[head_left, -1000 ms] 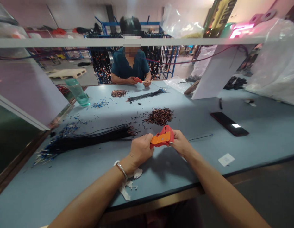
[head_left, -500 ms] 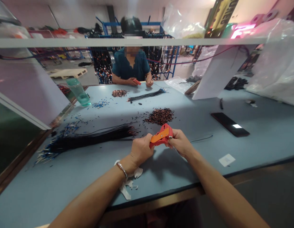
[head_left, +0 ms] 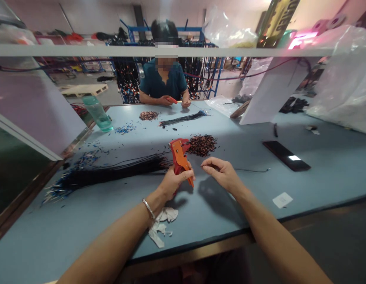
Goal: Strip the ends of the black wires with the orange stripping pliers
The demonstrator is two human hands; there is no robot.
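My left hand [head_left: 173,182] is closed round the handles of a red and orange wire stripper [head_left: 179,157], whose jaws point up and away over the table. My right hand [head_left: 222,173] is beside it, its fingers pinched on the end of a thin black wire [head_left: 253,170] that trails to the right along the blue table [head_left: 82,221]. A bundle of black wires [head_left: 112,171] lies to the left of my hands. A heap of stripped wire bits [head_left: 202,144] sits just beyond the tool.
A black phone [head_left: 286,155] lies at the right, a white paper scrap [head_left: 282,199] near the front edge, a crumpled white glove [head_left: 160,225] under my left wrist. A green bottle [head_left: 97,113] stands far left. Across the table a person [head_left: 163,85] works with another red tool.
My left hand swung the wire stripper from lying sideways between both hands to standing upright. My right hand let go of the tool and drew away to the right with the wire.
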